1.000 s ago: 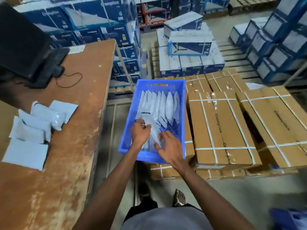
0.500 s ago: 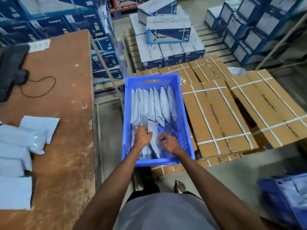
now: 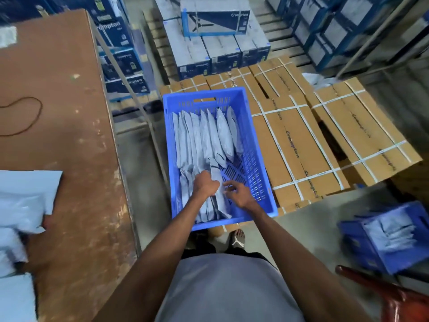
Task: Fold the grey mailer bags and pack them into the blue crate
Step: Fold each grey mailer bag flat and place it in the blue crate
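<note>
My right hand (image 3: 240,195) has slid back off the near row since a second ago, fingers loosely curled, just touching the folded mailer (image 3: 218,182) my left hand (image 3: 204,185) is gripping. That one stands in the near end of the blue crate (image 3: 260,159), with more folded bags in a row beside it, and a fuller row of grey mailers (image 3: 206,135) behind. Unfolded ones wait on the counter (image 3: 69,135). A second blue crate (image 3: 362,242) off right holds more.
</note>
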